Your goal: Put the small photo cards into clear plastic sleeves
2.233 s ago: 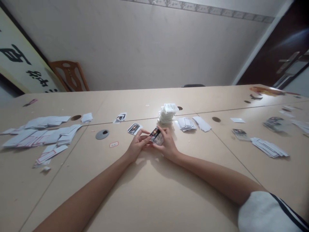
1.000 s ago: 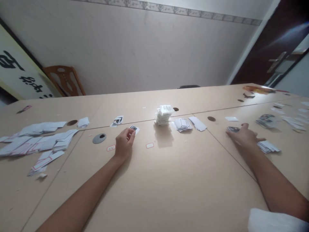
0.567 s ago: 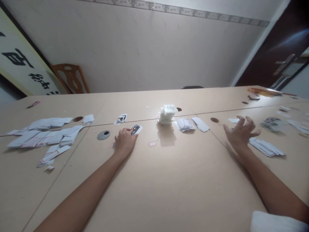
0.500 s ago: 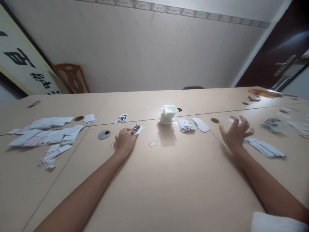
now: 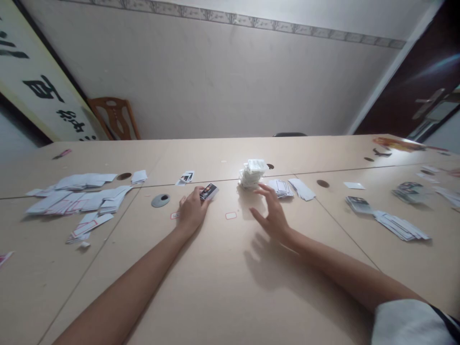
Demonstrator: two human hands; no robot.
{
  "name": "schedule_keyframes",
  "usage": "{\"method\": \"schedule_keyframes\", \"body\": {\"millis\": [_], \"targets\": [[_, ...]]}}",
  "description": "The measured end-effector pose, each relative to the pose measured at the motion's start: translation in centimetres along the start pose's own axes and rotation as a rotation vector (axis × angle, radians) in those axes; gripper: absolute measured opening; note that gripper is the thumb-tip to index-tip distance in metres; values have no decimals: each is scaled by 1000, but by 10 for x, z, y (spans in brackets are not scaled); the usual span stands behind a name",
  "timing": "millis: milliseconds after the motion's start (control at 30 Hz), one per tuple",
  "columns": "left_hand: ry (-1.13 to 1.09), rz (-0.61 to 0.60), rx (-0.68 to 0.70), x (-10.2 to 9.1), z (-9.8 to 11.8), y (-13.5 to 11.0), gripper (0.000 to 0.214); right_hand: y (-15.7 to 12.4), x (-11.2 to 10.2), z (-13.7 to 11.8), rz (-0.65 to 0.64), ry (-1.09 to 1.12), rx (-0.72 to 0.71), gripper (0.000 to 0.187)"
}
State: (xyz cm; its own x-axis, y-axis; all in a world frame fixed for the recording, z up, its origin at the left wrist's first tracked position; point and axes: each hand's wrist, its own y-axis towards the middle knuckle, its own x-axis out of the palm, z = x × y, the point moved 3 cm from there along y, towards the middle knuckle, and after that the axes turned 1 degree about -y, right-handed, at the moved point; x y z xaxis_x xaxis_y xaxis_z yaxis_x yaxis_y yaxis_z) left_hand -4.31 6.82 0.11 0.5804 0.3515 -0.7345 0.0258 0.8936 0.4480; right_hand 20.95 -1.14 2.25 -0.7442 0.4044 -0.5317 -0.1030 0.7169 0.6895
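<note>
My left hand lies knuckles-up on the tan table, its curled fingertips pinching the near edge of a dark picture card. My right hand hovers just above the table with fingers spread and nothing in it. It is close in front of a tall, untidy stack of white cards. A small red-bordered label lies between my hands, and another sits beside my left wrist.
Fanned white cards lie right of the stack. A wide spread of white cards covers the left. A grey disc and a small card pile sit nearby. More card piles lie right; a wooden chair stands behind.
My right hand left the card piles on the right and swept back left to the white stack, fingers still spread. My left hand stayed on the picture card.
</note>
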Motion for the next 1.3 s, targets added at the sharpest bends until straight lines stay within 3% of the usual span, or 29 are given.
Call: {"method": "schedule_keyframes", "body": {"millis": [133,200,333,400,633,767,933,1100,1300], "targets": [[-361,155,-104,-7,-4,2,36,30,58,-7,-128,187,136,28],[-432,261,-147,-10,-7,2,40,45,93,-6,-285,136,216,27],[-481,334,-207,-10,-15,3,41,68,146,-11,-388,-69,176,58],[-504,331,-229,-7,-17,3,42,71,158,-13,-445,-163,177,59],[-523,340,-234,-4,-21,4,40,70,147,-11,-439,-140,122,27],[-533,357,-228,-4,-23,5,39,72,143,-11,-457,-195,117,33],[-533,357,-236,-4,-23,6,38,74,144,-9,-414,-233,144,26],[-543,344,-242,-3,-23,6,38,72,148,-5,-352,-98,137,13],[-548,337,-254,-2,-25,6,38,73,152,7,-264,125,253,13]]}}
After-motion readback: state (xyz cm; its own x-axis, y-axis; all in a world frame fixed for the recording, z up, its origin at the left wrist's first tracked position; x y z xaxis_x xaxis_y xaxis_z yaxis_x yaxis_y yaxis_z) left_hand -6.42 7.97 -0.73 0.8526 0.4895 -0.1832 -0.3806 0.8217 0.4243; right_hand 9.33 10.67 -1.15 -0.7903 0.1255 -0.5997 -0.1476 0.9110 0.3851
